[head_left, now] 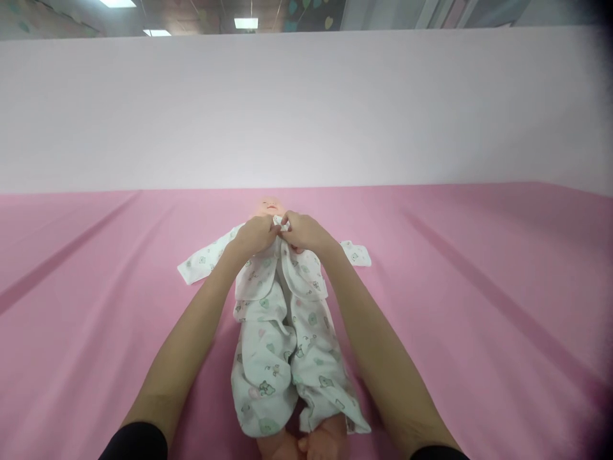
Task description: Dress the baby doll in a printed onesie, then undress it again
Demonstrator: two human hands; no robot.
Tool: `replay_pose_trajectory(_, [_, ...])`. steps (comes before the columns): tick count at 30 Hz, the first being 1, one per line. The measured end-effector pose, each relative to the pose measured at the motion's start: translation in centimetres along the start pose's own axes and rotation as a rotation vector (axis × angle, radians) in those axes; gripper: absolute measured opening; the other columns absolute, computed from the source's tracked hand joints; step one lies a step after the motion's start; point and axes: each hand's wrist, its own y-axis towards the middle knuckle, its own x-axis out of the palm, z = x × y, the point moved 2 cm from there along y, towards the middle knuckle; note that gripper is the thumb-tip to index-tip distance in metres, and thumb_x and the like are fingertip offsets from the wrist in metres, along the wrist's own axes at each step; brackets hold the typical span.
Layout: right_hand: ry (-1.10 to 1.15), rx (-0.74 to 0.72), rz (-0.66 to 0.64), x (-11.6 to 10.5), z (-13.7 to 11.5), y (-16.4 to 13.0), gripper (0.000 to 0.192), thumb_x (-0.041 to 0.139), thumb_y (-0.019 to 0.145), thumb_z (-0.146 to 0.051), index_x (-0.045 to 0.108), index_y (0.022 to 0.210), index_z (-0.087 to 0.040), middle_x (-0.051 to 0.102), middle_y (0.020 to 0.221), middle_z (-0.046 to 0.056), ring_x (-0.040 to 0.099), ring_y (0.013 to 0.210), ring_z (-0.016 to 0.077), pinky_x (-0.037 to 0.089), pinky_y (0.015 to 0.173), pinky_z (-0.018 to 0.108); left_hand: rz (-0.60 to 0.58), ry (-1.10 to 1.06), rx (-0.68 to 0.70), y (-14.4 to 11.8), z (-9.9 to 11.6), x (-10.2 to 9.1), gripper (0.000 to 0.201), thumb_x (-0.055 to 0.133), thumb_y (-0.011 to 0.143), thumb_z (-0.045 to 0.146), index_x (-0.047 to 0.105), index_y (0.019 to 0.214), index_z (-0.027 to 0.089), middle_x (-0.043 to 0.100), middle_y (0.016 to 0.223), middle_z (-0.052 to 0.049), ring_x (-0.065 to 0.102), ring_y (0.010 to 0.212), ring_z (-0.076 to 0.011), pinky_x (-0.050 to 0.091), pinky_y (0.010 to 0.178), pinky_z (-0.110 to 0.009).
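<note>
A baby doll lies on its back, its head at the far end and its bare feet toward me. It wears a white printed baby shirt and matching trousers. Both my hands meet at the shirt's neckline, just below the doll's chin. My left hand pinches one front edge of the shirt, and my right hand pinches the other beside it. Below them the two front panels hang apart. What lies between my fingertips is too small to make out. The shirt's sleeves stretch out to both sides.
A pink sheet with long creases covers the surface under the doll. Behind it rises a plain white panel. Ceiling lights show above the panel's top edge.
</note>
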Motion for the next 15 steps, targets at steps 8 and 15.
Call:
replay_pose_trajectory(8, [-0.124, -0.062, 0.054, 0.20, -0.36, -0.01, 0.024, 0.051, 0.071, -0.005, 0.054, 0.093, -0.015, 0.065, 0.088, 0.007, 0.058, 0.066, 0.0156, 0.036, 0.056, 0.024, -0.015, 0.036, -0.082, -0.62, 1.04, -0.37, 0.039, 0.036, 0.092, 0.047, 0.057, 0.087, 0.015, 0.067, 0.088, -0.010, 0.062, 0.079, -0.0213, 0.038, 0.059, -0.026])
replay_pose_trajectory(15, [-0.136, -0.092, 0.030, 0.24, 0.02, 0.33, 0.027, 0.049, 0.068, -0.001, 0.058, 0.088, -0.015, 0.064, 0.091, 0.006, 0.055, 0.077, 0.0157, 0.035, 0.060, 0.022, -0.102, -0.048, -0.054, -0.88, 0.54, -0.82, 0.034, 0.045, 0.085, 0.051, 0.052, 0.081, 0.018, 0.063, 0.073, -0.007, 0.059, 0.065, -0.0201, 0.034, 0.052, -0.027])
